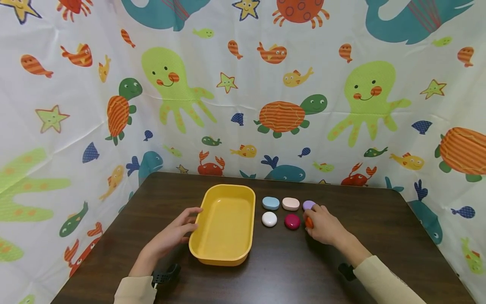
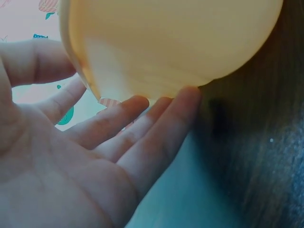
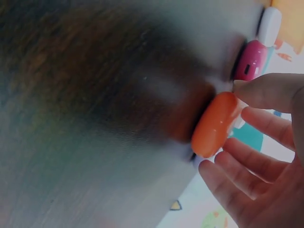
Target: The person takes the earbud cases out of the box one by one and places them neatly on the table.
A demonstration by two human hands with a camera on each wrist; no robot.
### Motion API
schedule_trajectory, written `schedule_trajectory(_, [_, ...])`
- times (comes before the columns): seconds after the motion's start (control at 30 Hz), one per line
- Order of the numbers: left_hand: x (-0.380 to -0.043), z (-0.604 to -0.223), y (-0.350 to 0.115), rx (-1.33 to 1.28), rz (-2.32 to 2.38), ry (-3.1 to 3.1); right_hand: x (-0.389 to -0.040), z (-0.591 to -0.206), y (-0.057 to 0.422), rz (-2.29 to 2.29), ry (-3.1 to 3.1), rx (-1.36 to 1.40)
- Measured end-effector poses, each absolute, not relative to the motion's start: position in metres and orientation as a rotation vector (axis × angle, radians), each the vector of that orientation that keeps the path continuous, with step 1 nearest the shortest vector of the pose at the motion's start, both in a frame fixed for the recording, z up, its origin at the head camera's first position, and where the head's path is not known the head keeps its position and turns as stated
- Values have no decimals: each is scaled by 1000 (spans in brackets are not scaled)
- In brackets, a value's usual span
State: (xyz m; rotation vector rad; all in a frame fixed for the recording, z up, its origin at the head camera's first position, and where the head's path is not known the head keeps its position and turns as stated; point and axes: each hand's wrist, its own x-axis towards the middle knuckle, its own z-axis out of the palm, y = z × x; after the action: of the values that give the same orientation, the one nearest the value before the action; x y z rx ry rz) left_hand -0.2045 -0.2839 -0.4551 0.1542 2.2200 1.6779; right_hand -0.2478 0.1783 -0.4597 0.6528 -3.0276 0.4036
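Observation:
My right hand (image 1: 325, 224) reaches over a smooth, rounded orange piece (image 3: 216, 126) on the dark table. In the right wrist view, the thumb is at one end of it and the loosely bent fingers spread along its side, with gaps between the fingertips. Part of the piece is hidden under the hand in the head view. A purple oval piece (image 1: 309, 204) lies just beyond it, and a round magenta one (image 1: 292, 221) to its left. My left hand (image 1: 175, 233) rests relaxed fingertips on the outer wall of a yellow tray (image 2: 142, 52), near the left rim.
Left of the magenta piece is a round white one (image 1: 269, 219). Behind them sit a light blue oval piece (image 1: 271, 203) and a pink one (image 1: 290, 204). A curtain (image 1: 243, 55) printed with sea animals hangs behind and beside the table (image 1: 281, 270).

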Motion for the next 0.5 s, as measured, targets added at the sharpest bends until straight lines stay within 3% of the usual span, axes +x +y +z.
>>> schedule_trajectory(0.5, [-200, -446, -280, 175, 1538, 2421, -227, -448, 179, 544, -2919, 511])
